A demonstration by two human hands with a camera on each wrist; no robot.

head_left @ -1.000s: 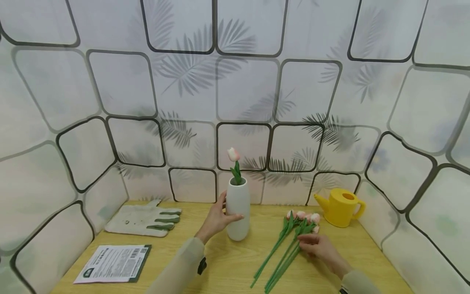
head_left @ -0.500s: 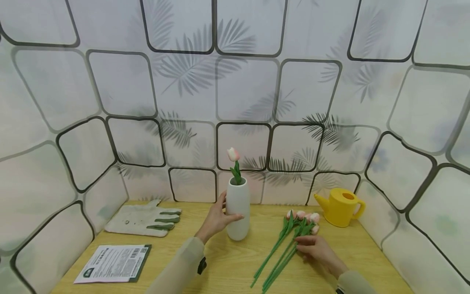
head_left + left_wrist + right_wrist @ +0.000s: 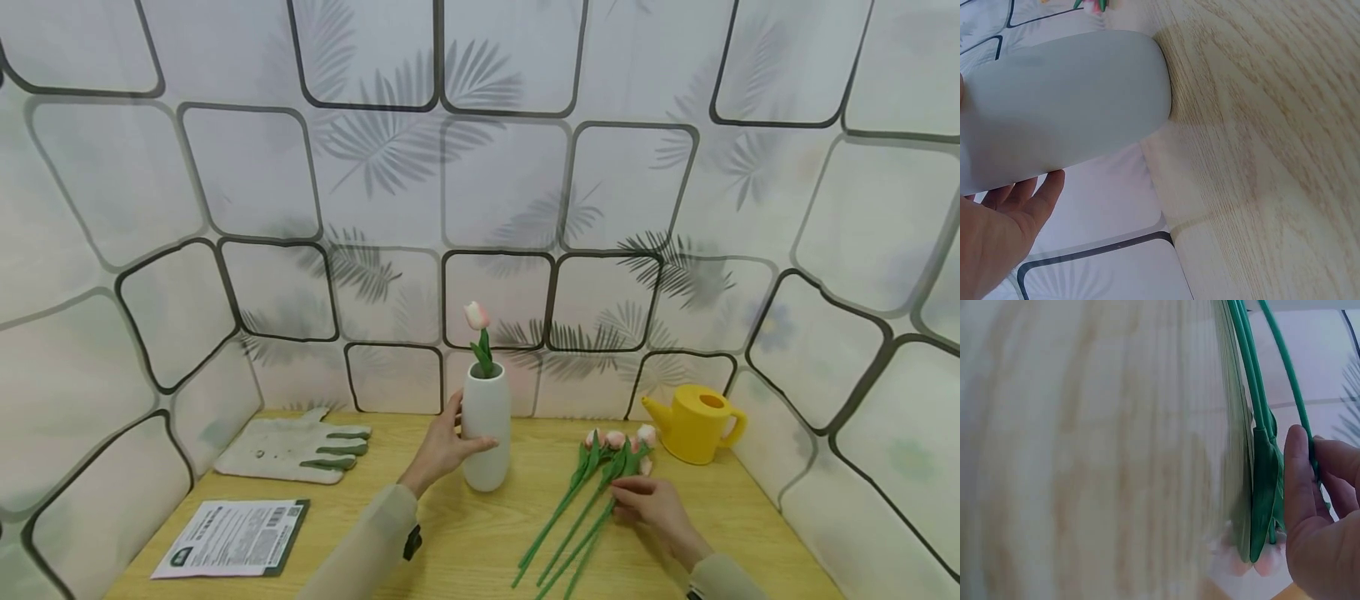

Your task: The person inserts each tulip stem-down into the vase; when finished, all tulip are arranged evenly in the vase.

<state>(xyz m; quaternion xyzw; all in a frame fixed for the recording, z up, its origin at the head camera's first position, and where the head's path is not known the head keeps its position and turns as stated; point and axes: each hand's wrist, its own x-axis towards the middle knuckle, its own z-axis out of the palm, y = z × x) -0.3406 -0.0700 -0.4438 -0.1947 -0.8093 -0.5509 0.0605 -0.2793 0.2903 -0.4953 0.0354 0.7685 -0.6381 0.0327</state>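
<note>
My left hand [image 3: 442, 450] grips the side of a white vase [image 3: 489, 429], which stands upright on the table. One pink-white tulip [image 3: 477, 317] rises from its mouth. In the left wrist view, the vase [image 3: 1079, 106] fills the upper left, with fingers [image 3: 1047, 194] along its lower side. On the right, my right hand [image 3: 660, 508] pinches a tulip by its green stem [image 3: 1289, 369] between thumb and fingers. That stem stands a little apart from the other tulips [image 3: 1265, 481] beside it. Several tulips [image 3: 551, 521] lie on the table, pink heads toward the back wall.
A yellow watering can [image 3: 696, 425] stands at the back right, close behind the tulip heads. At left lie a grey-green work glove [image 3: 281, 450] and a printed packet [image 3: 232, 537]. Patterned cloth walls [image 3: 502, 183] enclose the wooden table [image 3: 450, 550] on three sides.
My right hand shifted slightly left, then back right and up, and a tulip has separated from the bunch, its stems now spread apart. My left hand and the vase have stayed put.
</note>
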